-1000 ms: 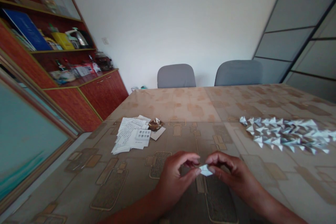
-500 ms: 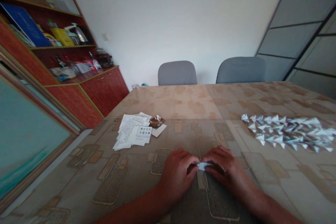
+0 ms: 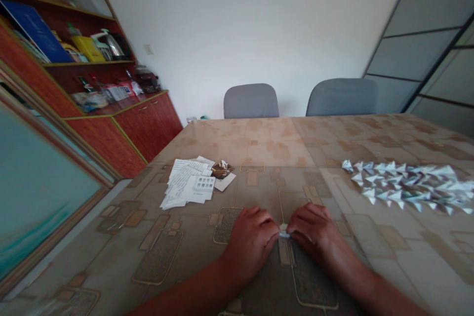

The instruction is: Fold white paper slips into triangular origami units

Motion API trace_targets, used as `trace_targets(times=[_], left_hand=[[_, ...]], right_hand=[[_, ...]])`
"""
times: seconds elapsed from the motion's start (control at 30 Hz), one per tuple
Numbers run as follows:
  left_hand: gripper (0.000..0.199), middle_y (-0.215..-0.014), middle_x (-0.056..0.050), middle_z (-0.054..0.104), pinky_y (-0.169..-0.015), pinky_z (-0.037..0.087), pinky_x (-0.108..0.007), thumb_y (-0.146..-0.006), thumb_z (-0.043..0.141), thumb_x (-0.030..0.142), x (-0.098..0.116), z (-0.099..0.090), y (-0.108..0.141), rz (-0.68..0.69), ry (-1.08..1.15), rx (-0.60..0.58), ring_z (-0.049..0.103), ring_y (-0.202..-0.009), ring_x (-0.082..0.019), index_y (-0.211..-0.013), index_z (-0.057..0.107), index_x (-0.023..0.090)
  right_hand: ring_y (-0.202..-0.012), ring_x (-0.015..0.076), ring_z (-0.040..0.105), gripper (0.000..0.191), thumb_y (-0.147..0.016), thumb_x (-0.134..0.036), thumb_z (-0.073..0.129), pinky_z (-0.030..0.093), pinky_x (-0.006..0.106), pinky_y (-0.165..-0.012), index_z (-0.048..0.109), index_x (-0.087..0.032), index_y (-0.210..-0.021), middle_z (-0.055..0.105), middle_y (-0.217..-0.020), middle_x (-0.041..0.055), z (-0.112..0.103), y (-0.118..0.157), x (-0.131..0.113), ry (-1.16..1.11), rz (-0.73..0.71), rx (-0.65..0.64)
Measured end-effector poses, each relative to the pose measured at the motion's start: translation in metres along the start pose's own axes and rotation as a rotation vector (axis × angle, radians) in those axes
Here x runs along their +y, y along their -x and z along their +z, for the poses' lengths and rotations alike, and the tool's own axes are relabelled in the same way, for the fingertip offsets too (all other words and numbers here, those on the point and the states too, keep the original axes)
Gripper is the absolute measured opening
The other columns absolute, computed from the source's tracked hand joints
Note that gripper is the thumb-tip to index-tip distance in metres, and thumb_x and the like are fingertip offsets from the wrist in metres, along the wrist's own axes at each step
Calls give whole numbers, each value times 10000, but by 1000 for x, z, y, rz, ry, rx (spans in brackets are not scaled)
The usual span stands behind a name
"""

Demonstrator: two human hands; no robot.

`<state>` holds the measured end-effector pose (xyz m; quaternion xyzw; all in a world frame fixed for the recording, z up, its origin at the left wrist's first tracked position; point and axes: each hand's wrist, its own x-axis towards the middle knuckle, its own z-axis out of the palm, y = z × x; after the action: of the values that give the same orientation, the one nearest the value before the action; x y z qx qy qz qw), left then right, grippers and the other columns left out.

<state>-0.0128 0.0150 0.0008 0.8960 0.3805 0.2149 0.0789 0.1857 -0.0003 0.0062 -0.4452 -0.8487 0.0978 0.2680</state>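
Several rows of small, pointed white-and-grey folded paper pieces (image 3: 402, 182) lay already shaped on the brown patterned worktop (image 3: 266, 140), off to the right. One small white paper piece (image 3: 284, 233) was at the near middle, its ends pinched in the grip of the left hand (image 3: 249, 237) and the right hand (image 3: 315, 231); fingers hid most of it, so its completeness was unclear. Flat white printed paper slips (image 3: 187, 182) lay unfolded in a loose, overlapping pile to the left.

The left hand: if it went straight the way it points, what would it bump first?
The left hand would probably bump the right hand, just past the small white paper between them. Exact depth is hard to tell.
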Motion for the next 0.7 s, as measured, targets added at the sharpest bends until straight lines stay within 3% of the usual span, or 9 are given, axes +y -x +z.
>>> trace_targets(times=[0.37, 0.7], left_hand=[[172, -856, 14, 621, -715, 343, -335, -877, 642, 304, 0, 0, 10, 166, -229, 13, 510, -821, -188, -1023, 619, 216], [135, -841, 3, 609, -732, 353, -333, -909, 611, 293, 3, -3, 11, 213, -260, -8, 509, -825, -180, -1006, 619, 199]], right_hand=[[-801, 198, 578, 243, -921, -196, 566, 381, 332, -737, 701, -266, -731, 683, -796, 18, -19, -6, -11, 132, -46, -81], [-806, 186, 584, 144, -873, -174, 650, 364, 332, -759, 727, -253, -782, 679, -785, 13, -14, -2, 0, 21, -15, -78]])
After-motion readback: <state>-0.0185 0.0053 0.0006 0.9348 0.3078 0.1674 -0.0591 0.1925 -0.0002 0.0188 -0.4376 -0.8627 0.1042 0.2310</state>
